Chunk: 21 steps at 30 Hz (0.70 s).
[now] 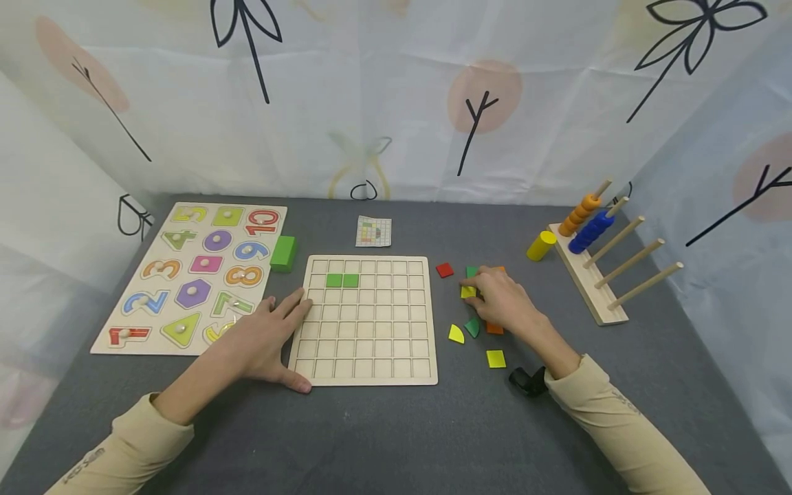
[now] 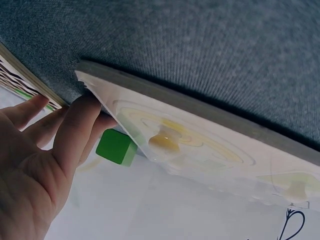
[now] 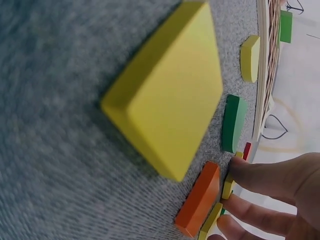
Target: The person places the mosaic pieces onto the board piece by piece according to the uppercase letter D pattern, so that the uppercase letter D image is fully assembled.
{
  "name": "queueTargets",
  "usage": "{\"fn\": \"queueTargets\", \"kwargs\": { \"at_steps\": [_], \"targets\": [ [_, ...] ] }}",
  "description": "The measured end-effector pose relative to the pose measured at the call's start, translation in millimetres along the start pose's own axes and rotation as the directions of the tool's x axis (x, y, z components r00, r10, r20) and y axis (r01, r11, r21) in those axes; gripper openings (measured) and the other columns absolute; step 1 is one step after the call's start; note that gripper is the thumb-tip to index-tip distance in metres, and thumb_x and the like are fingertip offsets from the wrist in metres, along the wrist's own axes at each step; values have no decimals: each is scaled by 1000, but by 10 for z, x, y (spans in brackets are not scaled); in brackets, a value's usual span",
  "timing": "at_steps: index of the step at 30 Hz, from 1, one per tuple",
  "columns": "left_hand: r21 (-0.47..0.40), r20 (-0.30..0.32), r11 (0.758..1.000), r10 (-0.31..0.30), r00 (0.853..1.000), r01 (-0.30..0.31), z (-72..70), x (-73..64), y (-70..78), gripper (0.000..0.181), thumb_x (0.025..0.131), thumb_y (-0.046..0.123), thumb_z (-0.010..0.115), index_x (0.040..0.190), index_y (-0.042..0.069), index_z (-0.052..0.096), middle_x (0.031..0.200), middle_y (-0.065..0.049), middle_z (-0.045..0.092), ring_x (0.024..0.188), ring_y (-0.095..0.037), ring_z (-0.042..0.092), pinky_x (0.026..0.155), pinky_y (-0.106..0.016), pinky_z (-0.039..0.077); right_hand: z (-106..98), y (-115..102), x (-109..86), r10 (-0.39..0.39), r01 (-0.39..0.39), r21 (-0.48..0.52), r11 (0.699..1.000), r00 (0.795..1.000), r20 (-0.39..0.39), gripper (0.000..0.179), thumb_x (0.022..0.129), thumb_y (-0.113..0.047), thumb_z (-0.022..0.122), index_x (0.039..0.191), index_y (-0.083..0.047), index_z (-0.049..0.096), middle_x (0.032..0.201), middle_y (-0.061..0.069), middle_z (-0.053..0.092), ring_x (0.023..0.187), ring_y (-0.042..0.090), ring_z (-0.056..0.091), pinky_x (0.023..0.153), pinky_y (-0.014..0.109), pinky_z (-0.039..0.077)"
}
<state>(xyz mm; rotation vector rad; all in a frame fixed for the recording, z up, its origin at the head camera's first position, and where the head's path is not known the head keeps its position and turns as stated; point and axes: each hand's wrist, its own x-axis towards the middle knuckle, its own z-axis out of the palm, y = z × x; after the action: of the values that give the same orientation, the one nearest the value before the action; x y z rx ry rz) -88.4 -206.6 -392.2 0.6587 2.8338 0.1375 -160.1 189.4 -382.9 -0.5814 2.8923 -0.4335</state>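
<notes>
A wooden grid board (image 1: 371, 337) lies mid-table with two green square tiles (image 1: 342, 280) in its upper left cells. My left hand (image 1: 266, 340) rests along the board's left edge, fingers spread, thumb at the near corner. On the right, my right hand (image 1: 500, 297) pinches a yellow square tile (image 1: 468, 292) between thumb and finger; the right wrist view shows it edge-on. Around that hand are a dark green tile (image 1: 472, 327), a yellow quarter-round tile (image 1: 456, 334), a red tile (image 1: 444, 270), an orange tile (image 1: 494, 328) and another yellow square tile (image 1: 496, 359).
A number puzzle board (image 1: 151, 302) lies at left, a green block (image 1: 283, 254) by its right edge. Behind the grid sits a small pattern card (image 1: 374, 232). A peg stand (image 1: 594, 289) with beads and a yellow cylinder (image 1: 541, 245) stand right. A black object (image 1: 527, 382) lies by the right wrist.
</notes>
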Motion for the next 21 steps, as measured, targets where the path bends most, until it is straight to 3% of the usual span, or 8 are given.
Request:
{"fn": "queueTargets", "kwargs": {
  "at_steps": [8,15,21],
  "targets": [
    [-4,6,1000,-7,1000,7,-4,-3,4,134,54,84,80,153,4,40,161,-25,38,131,-67,45,95,-72,49,19,-36,8,-32,31,-13,999,999,-25,31,93,-7,73,124,-2,73,100,16,67,70,18,49,52,25,35],
    [-6,4,1000,-7,1000,7,-1,-3,-2,134,54,84,80,153,4,40,161,-25,38,132,-67,44,95,-71,50,19,-142,47,-59,59,-1,998,998,-29,31,93,-8,74,124,-5,74,86,10,59,67,17,44,53,24,34],
    [-9,1,1000,-8,1000,8,3,0,-3,134,54,84,80,153,4,41,161,-25,38,132,-67,44,95,-72,49,36,-227,103,-93,92,-19,996,995,-42,31,92,-9,75,122,-4,74,86,10,61,67,17,42,58,25,32]
  ]
}}
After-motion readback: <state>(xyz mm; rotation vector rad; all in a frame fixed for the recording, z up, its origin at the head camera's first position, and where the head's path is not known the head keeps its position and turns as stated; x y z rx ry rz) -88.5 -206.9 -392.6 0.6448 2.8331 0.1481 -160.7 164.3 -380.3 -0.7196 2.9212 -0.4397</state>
